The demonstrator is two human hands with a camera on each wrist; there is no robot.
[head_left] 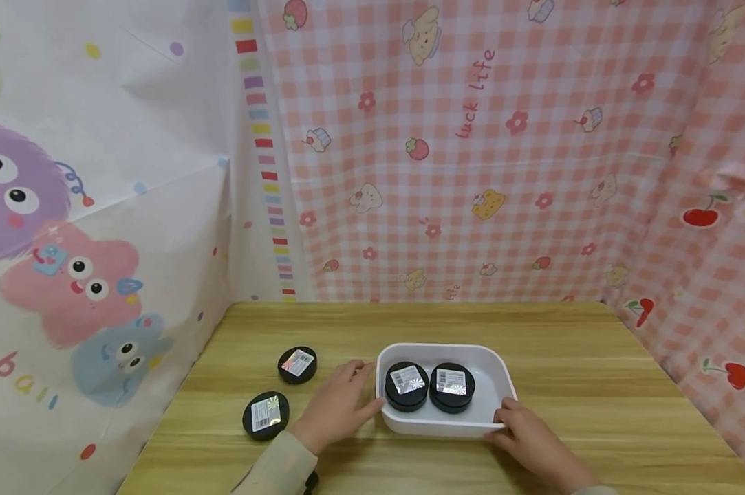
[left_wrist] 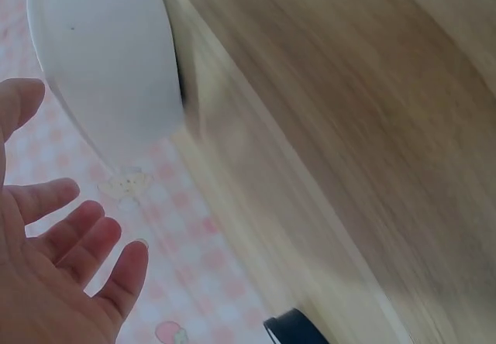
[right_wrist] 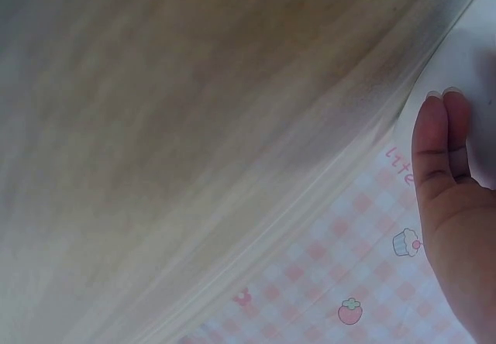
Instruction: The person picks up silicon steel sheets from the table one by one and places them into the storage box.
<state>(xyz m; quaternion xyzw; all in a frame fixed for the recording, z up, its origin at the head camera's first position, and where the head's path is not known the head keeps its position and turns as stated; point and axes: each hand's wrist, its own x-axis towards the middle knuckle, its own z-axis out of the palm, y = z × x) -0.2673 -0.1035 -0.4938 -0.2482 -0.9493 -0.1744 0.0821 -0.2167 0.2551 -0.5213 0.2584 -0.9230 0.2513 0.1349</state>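
In the head view, a white rectangular tray (head_left: 437, 427) with rounded corners sits on the table. Two flat round black discs lie side by side toward its left: one black disc (head_left: 403, 403) and another black disc (head_left: 451, 404), both topped with shiny labels. My left hand (head_left: 338, 405) is beside the tray's left end, fingers spread and relaxed, fingertips right at the wall. The left wrist view shows the same hand (left_wrist: 62, 259) with nothing in its palm. At the front right corner, my right hand (head_left: 527, 440) grips the tray's rim, thumb low on the outer wall.
Left of the tray, two more labelled black discs lie on the wood-grain table (head_left: 582, 385): a farther disc (head_left: 297, 365) and a nearer disc (head_left: 265, 416) by the left forearm. A pink checked cloth (head_left: 446, 172) hangs behind, and a white cartoon sheet (head_left: 162, 240) hangs at the left.
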